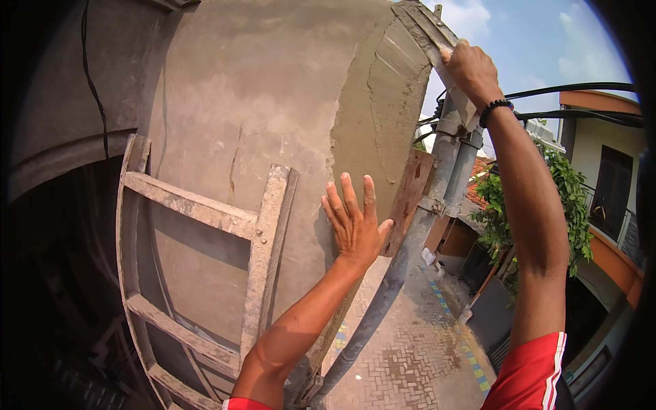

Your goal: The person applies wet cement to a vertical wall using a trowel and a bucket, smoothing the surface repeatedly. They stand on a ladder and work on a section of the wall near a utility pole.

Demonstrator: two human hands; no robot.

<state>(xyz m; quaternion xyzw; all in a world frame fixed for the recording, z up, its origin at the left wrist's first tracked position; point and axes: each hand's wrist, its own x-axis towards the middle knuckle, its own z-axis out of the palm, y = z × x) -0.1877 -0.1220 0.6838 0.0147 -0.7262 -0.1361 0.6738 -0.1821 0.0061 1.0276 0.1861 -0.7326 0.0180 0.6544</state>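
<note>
Across the upper right of the frame, the right hand (473, 72) is closed around a long grooved strip (425, 31), its thumb lying over the near side, while a black beaded bracelet (495, 111) circles the wrist. That strip slants from the top edge of the frame down toward the right, along the outer edge of a band of darker plaster (355, 123) on the wall (239, 102). The left hand (357, 225), in the centre of the frame, is open with its fingers spread and pointing upward, the back of the hand toward the camera (whether the palm presses on the surface, I cannot tell). Just beside its thumb, a reddish-brown board (410, 198) stands tilted along the wall's edge, and grey pipes (393, 280) run past the board. At the lower left, a ladder (263, 239) spattered with pale marks stands in front of the wall. Patterned paving (396, 355) fills the lower middle, with a leafy tree (574, 198) and an orange-trimmed building (615, 205) at the right.
</note>
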